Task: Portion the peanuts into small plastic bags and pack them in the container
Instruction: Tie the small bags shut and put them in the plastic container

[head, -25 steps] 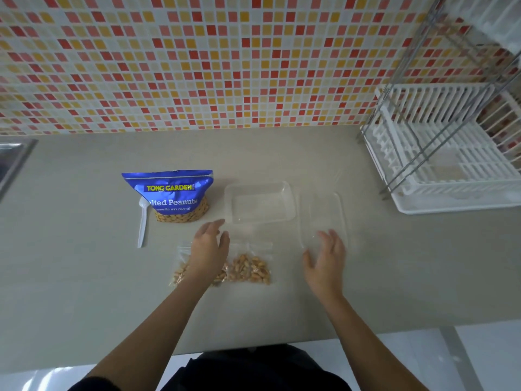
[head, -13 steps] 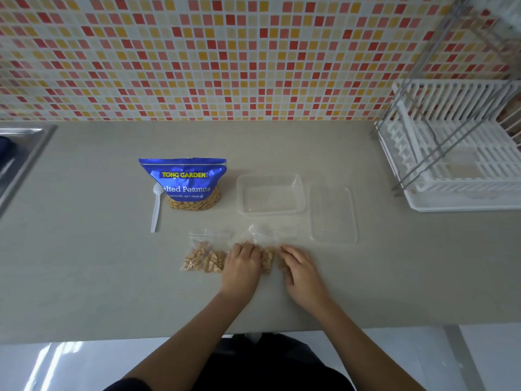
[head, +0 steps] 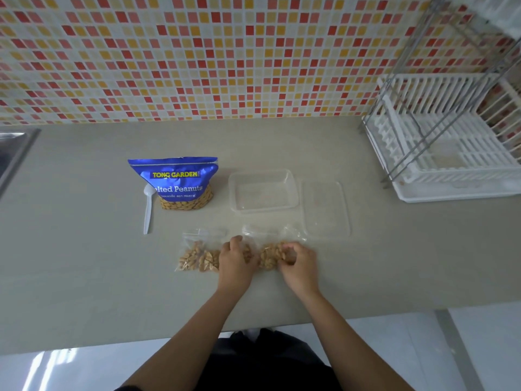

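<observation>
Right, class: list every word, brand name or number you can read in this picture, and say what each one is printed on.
"TONG GARDEN": yellow capitals on the blue peanut bag.
"lted Peanuts": white letters lower on the same bag; the word's start is hidden behind the white spoon.
A small line of print under that: too small to read.
Nothing else in view carries readable text.

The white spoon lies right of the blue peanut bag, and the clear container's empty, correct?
Not quite: in the head view the white spoon lies left of the blue Tong Garden peanut bag, not right. The clear container is indeed empty.
</observation>
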`<state>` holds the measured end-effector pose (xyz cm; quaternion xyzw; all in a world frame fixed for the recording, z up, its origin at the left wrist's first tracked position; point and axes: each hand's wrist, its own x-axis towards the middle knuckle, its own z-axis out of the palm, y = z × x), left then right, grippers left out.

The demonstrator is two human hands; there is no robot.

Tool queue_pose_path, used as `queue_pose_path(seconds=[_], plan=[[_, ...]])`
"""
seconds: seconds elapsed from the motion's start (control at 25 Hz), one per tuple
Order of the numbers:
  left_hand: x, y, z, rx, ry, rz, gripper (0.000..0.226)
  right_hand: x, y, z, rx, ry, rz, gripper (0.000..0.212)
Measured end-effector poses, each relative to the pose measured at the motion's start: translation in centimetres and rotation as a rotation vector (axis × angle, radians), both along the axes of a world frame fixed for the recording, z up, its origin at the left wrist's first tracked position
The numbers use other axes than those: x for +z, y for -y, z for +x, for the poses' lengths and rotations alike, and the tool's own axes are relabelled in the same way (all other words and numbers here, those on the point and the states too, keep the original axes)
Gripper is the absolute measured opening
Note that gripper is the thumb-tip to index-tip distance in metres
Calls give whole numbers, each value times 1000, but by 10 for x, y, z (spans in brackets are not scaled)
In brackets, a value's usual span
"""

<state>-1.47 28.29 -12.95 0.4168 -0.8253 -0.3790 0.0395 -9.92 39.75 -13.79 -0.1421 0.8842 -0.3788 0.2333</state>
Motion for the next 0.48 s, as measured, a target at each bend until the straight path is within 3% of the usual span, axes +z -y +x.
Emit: queue_pose_path(seconds=[0.08, 0.2, 0.28, 0.4, 0.48], plan=[[-3, 0, -1, 69, 33, 66, 60, 2, 1, -3, -54, 55, -42, 32], [-6, 1, -4, 65, 109, 56, 63, 7, 2, -3, -122, 57, -110, 11], [-5, 1, -8, 87, 79, 154, 65, 7, 2, 0, -153, 90, -118, 8], [-3, 4, -12, 247, 7, 390, 71, 7, 1, 4, -215, 196, -149, 22], [-2, 4, -12, 225, 46, 408, 51, 8, -2, 6, -245, 222, -165, 36]])
